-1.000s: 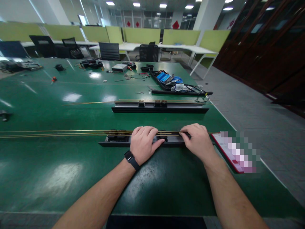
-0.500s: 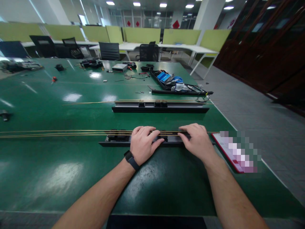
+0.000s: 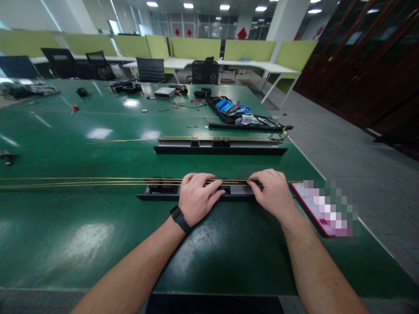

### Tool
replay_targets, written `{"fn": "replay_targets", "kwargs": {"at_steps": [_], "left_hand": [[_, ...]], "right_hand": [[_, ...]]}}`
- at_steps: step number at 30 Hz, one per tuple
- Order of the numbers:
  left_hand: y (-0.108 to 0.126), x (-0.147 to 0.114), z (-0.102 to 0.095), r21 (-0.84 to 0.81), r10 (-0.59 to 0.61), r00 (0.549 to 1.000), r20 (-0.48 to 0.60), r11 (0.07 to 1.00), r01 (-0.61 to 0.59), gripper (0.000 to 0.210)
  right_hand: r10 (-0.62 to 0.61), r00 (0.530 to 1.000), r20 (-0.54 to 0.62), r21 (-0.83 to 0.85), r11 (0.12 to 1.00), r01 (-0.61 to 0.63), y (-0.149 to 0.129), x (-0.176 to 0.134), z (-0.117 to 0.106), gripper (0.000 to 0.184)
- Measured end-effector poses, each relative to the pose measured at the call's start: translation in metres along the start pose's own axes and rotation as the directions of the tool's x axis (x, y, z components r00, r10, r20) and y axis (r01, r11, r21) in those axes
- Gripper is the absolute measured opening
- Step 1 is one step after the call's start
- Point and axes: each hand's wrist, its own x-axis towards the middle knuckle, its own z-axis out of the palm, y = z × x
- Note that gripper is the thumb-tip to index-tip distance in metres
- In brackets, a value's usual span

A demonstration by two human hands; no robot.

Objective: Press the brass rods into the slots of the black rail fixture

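Note:
Several thin brass-coloured rods lie lengthwise over a black channel-shaped bar on the green table, reaching far out to the left. Black blocks sit inside the channel. My left hand, with a dark band on the wrist, lies across the rods and channel, its thumb and index finger apart. Farther right along the same channel, my right hand pinches a thin rod between thumb and index finger. A length of rod shows beyond that hand. Both hands cover parts of the channel.
A second black channel bar with rods lies beyond the first. To the right is a red-edged board, partly pixelated. Farther back are a black tray with blue items, a grey box and loose cables.
My right thumb and index finger have closed together and shifted slightly right. The rod ends between my hands look slightly rearranged. My left hand stays nearly where it was.

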Motion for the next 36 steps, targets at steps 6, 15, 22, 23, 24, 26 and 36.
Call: {"fn": "replay_targets", "kwargs": {"at_steps": [6, 15, 22, 23, 24, 26, 36], "left_hand": [[0.0, 0.0, 0.0, 0.022, 0.012, 1.0, 0.013, 1.0, -0.012, 0.026], [0.002, 0.001, -0.001, 0.043, 0.022, 0.998, 0.053, 0.999, -0.024, 0.035], [0.001, 0.001, 0.002, 0.046, 0.019, 0.999, 0.032, 0.999, -0.02, 0.043], [0.001, 0.001, 0.002, 0.049, 0.017, 0.999, 0.031, 0.999, -0.019, 0.044], [0.001, 0.001, 0.003, 0.052, 0.015, 0.999, 0.031, 0.998, -0.017, 0.045], [0.001, 0.001, 0.003, 0.059, 0.012, 0.999, 0.032, 0.998, -0.013, 0.046], [0.005, 0.005, 0.0, 0.092, -0.026, 0.996, 0.085, 0.996, 0.018, 0.039]], "right_hand": [[-0.067, 0.998, 0.002, 0.025, 0.997, 0.067, -0.006, 0.001, 0.003, 0.015], [-0.062, 0.998, -0.019, 0.014, 0.998, 0.063, -0.006, 0.001, 0.006, 0.014], [0.003, 1.0, -0.007, -0.054, 0.999, -0.004, 0.002, -0.001, 0.004, 0.012], [-0.004, 1.0, -0.004, -0.057, 0.998, 0.004, 0.002, -0.001, 0.004, 0.013], [-0.022, 1.0, -0.001, -0.053, 0.998, 0.022, 0.001, -0.001, 0.005, 0.016], [-0.072, 0.997, -0.002, -0.035, 0.997, 0.072, -0.002, -0.001, 0.007, 0.019], [-0.043, 0.999, -0.004, -0.062, 0.997, 0.043, 0.006, -0.002, 0.001, 0.017]]}}
